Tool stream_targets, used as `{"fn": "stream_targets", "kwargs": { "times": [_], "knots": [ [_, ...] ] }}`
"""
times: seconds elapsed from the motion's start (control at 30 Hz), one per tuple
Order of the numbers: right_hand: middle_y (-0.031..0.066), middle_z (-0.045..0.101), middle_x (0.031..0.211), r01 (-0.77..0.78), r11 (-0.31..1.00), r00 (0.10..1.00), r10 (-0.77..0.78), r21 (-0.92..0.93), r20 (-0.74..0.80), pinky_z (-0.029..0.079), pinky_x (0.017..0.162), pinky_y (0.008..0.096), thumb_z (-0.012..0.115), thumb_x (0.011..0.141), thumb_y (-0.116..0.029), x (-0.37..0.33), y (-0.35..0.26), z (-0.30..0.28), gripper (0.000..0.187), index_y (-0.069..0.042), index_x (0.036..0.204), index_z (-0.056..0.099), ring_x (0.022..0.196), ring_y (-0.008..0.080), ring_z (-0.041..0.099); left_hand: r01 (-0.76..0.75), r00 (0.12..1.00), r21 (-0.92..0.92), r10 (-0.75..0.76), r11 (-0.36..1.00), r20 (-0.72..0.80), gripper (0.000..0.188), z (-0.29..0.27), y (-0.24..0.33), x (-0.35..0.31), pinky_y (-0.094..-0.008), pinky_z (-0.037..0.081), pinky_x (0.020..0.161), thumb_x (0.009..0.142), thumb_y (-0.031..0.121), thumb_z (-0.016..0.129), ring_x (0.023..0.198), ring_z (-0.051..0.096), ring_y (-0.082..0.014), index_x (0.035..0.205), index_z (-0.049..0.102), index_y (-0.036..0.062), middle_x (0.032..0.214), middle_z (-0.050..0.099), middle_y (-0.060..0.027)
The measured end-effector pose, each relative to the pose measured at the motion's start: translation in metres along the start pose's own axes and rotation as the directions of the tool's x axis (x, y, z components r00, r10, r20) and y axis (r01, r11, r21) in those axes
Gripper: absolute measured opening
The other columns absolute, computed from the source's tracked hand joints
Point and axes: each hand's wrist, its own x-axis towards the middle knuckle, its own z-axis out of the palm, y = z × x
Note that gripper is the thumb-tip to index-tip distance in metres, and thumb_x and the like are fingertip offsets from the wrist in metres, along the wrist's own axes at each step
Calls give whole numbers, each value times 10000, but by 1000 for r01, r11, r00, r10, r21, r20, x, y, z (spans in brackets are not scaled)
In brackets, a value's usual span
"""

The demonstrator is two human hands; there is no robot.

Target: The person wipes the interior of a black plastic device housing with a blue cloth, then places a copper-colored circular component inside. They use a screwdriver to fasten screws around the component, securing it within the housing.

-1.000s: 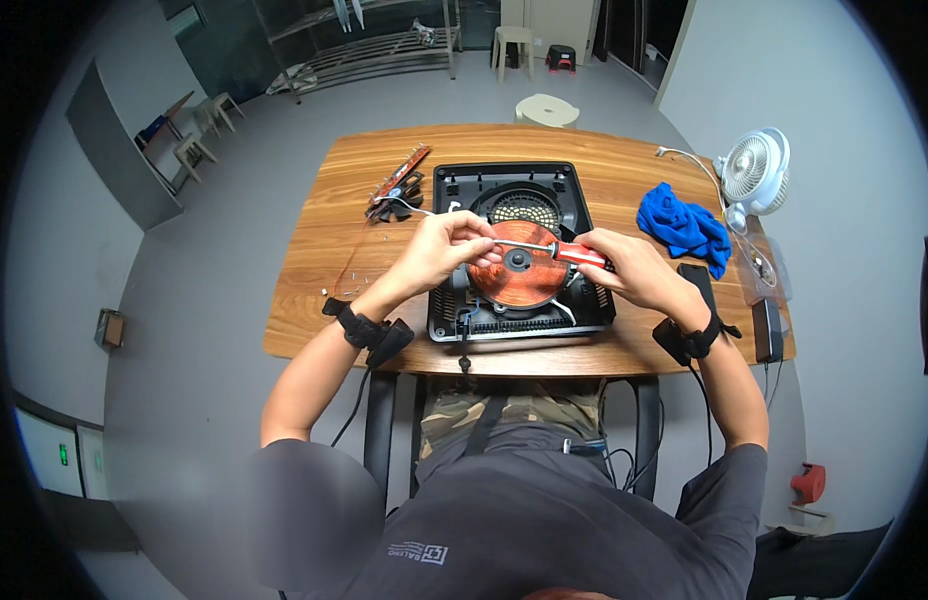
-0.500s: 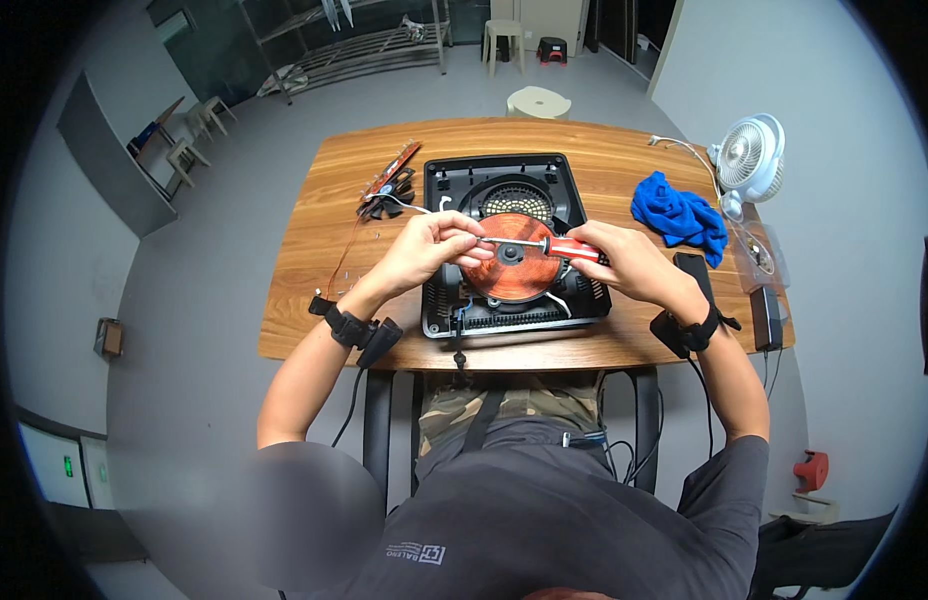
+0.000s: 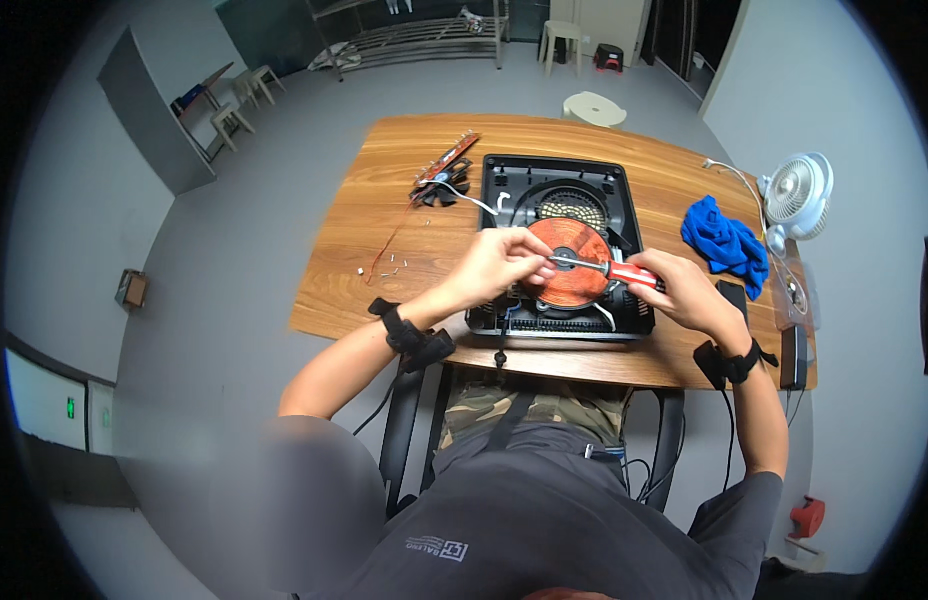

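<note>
My right hand is wrapped round the red-and-white handle of a screwdriver, whose metal shaft points left across a copper coil. Thumb and fingers of my left hand are pinched together at the screwdriver's tip; whatever sits between them is too small to make out. The round, flat coil lies in an open black appliance housing, right beneath both hands. At the far end of the housing is a round grille, and white wires show beside the coil.
On the wooden table, a red circuit board and black fan lie left of the housing, with small loose screws nearer me. To the right are a blue cloth, a white desk fan and a black adapter.
The whole view has turned, so table and housing sit farther right in the picture. My hands stay over the coil, the screwdriver still in my right hand and its tip at my left fingers.
</note>
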Motion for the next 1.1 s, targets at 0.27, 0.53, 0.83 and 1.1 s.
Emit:
{"fn": "stream_targets", "kwargs": {
  "times": [0.27,0.53,0.83,1.1],
  "knots": [
    [155,676,987,18,999,992,-24,45,122,512,815,395,710,934,-232,-5,6,-12,312,-8,1147,667,927,318,654,65,991,28,-68,997,114,169,12,1,-5,-282,634,833,1012,45,602,987,734,-194,1118,641,-80,1053,728,-174],
    [92,698,934,-86,969,994,68,232,85,527,790,298,769,893,-146,-2,6,-21,294,13,1122,677,855,143,648,41,986,118,-59,992,155,237,6,7,3,-298,624,852,1006,34,605,971,728,-177,1217,642,-66,1065,736,-142],
    [98,685,905,-175,983,976,181,58,-119,517,769,306,775,894,-195,-1,23,-75,290,30,1054,685,847,159,645,-224,974,716,162,662,156,738,-5,16,26,-428,481,1074,865,267,779,1292,567,-361,1457,453,-30,1414,538,-249],
    [130,675,962,-89,968,989,58,-235,-135,535,782,373,812,834,-173,-4,43,-96,287,0,1038,709,898,293,668,-408,898,891,-86,198,431,1021,28,12,55,-701,159,1176,796,669,742,1529,148,-487,1575,334,150,1640,212,-254]
  ]
}}
